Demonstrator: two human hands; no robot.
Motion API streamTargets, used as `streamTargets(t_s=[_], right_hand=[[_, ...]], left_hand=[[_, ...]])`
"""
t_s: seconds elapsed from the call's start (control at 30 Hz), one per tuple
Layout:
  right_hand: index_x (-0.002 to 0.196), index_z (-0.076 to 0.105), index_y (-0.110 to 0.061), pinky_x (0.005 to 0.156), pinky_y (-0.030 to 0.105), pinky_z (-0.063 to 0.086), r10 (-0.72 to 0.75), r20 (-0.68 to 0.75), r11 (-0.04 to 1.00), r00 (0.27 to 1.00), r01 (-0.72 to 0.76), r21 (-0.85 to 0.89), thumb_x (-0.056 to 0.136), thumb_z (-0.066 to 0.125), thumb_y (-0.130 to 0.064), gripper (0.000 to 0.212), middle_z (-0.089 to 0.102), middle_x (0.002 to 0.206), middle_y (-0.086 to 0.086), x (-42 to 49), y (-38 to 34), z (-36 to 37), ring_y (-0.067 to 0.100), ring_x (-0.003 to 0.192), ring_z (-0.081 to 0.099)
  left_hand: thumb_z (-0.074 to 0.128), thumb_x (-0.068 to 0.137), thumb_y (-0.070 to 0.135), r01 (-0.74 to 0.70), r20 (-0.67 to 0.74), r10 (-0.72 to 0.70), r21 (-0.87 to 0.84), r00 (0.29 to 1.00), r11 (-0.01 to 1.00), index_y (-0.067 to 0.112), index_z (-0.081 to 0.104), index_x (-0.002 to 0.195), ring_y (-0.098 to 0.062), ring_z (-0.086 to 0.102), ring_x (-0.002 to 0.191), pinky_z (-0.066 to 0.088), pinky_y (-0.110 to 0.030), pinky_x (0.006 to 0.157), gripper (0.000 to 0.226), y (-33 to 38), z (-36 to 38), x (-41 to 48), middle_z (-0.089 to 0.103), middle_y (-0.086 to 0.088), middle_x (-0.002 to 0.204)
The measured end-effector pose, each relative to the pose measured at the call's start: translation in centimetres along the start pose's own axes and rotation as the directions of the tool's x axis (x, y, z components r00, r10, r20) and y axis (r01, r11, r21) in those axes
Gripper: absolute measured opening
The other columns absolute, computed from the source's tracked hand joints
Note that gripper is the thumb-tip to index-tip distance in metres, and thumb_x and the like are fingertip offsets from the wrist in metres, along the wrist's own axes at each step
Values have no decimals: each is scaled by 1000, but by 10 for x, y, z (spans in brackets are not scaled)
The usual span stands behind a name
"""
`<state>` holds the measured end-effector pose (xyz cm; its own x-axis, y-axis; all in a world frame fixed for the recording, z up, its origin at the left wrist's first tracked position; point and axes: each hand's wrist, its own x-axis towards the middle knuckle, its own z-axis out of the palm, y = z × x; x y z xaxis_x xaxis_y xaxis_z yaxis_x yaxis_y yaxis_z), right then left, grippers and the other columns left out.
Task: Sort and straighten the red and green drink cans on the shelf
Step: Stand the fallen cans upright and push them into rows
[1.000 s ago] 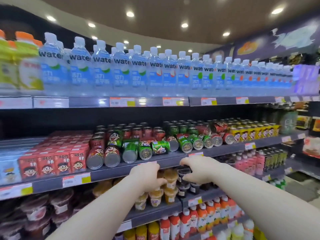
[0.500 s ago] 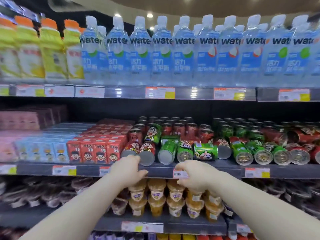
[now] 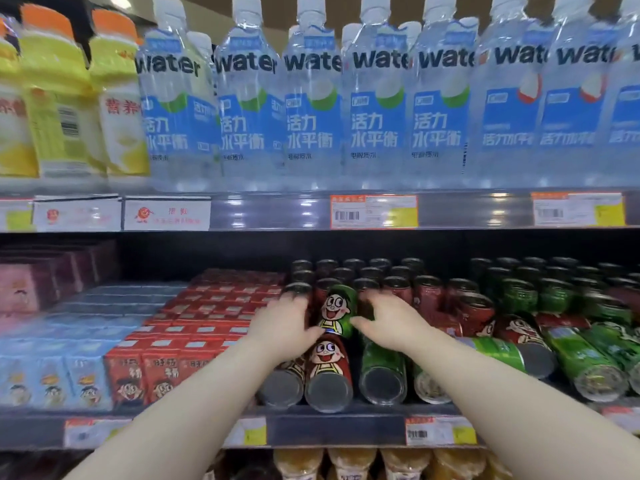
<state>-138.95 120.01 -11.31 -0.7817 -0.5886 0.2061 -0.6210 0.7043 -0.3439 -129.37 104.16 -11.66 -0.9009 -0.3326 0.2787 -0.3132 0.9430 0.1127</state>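
Your left hand (image 3: pixel 284 323) and right hand (image 3: pixel 386 323) are both in the middle shelf (image 3: pixel 329 431), flanking an upright green can (image 3: pixel 337 308). Each thumb touches its side, but blur keeps me from telling whether either hand's curled fingers grip it or the standing red cans (image 3: pixel 427 296) behind. Just below, at the shelf's front, a red can (image 3: pixel 327 372) and a green can (image 3: pixel 382 375) lie on their sides, ends toward you, with more tipped green cans (image 3: pixel 588 362) to the right. Red cartons (image 3: pixel 152 372) fill the shelf's left part. Water bottles (image 3: pixel 311 98) line the shelf above.
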Motion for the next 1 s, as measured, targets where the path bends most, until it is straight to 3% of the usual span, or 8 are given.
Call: streamTargets(t_s=[0.17,0.33,0.47,0.6,0.7,0.83,0.93,1.0], right_hand=[[138,35,-20,104,40,40,70,52,998,996,-70,-4,82,53,-58,70,39,144,10,47,-5,12,30,129,43],[134,40,-19,99,36,43,80,123,997,989,-79,-10,75,46,-75,82,49,139,8,67,-10,20,27,124,50],[130,43,-19,95,32,45,68,117,996,991,-74,42,71,48,-78,84,54,134,7,72,-8,22,27,121,53],[122,48,-19,89,28,45,3,73,983,997,-17,185,71,64,-62,69,56,129,7,76,-2,24,25,116,55],[125,46,-20,93,26,42,-153,-21,948,988,153,278,69,76,-42,67,54,129,7,78,2,17,22,118,51],[138,32,-26,102,19,29,-370,118,927,921,357,115,74,74,-31,77,30,145,3,72,2,26,18,130,39],[141,33,-24,102,15,26,-386,212,918,898,350,186,84,63,-27,65,25,150,2,72,-4,37,17,135,34],[140,39,-20,102,14,24,-418,255,902,872,365,233,85,59,-16,58,32,149,4,76,-4,30,16,135,33]], left_hand=[[52,85,51,39,88,-40,15,995,999,19,29,142,-30,34,132,35,-39,107,69,-2,9,37,33,-10,146],[40,93,44,12,190,-28,84,981,996,30,6,149,-29,9,144,20,-45,115,66,-11,30,44,6,-2,159],[39,95,34,-7,160,-14,129,987,992,28,3,149,-27,6,145,19,-49,115,65,-15,36,41,1,0,159],[35,96,31,6,169,-29,136,985,991,27,1,149,-24,6,146,17,-46,116,64,-13,36,40,0,0,159],[35,96,32,4,161,-26,135,987,991,27,0,149,-23,6,146,15,-42,117,64,-12,34,39,0,1,159],[40,93,36,0,131,-20,151,991,988,25,5,149,-25,11,145,17,-35,117,68,-12,34,38,6,-2,159],[40,90,35,10,152,-31,133,988,991,26,4,150,-24,10,145,15,-34,117,71,-10,32,37,6,-1,159],[38,90,38,38,181,-56,102,982,994,30,6,149,-25,8,145,14,-36,117,68,-9,28,37,5,-1,159]])
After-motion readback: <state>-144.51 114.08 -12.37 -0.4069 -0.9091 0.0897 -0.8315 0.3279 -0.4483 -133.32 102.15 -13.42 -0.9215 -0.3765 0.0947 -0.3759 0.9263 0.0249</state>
